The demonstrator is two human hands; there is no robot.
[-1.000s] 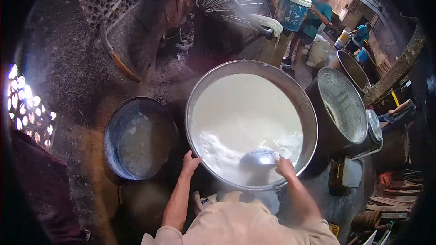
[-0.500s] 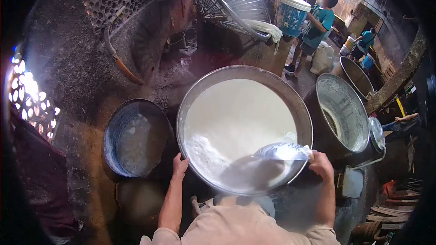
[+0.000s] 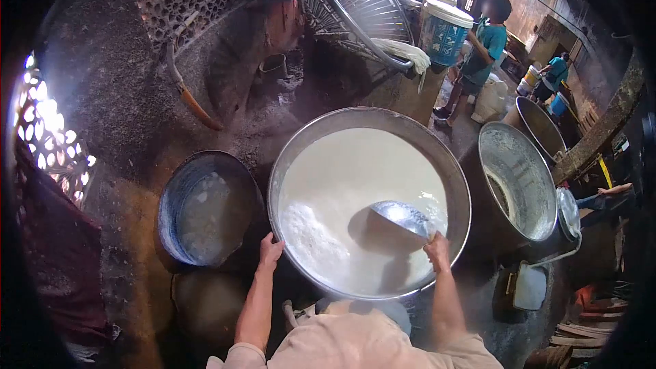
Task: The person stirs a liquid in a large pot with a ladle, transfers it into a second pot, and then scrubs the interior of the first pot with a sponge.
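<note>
One scoop (image 3: 402, 218) in one right hand (image 3: 437, 251) has moved left.

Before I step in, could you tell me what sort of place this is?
Probably a rustic food workshop, judging by the large round metal vat of milky white liquid, the shiny metal scoop over it, and the blue plastic bucket.

From where I stand, the right hand (image 3: 437, 249) is back inside the vat's rim (image 3: 465, 232), having swung out past it a moment ago. The metal scoop (image 3: 403, 217) comes back with it, now angled toward the far left and showing shinier metal. The froth (image 3: 429, 199) on the right is down to a few bright flecks from its earlier thick patch.
</note>
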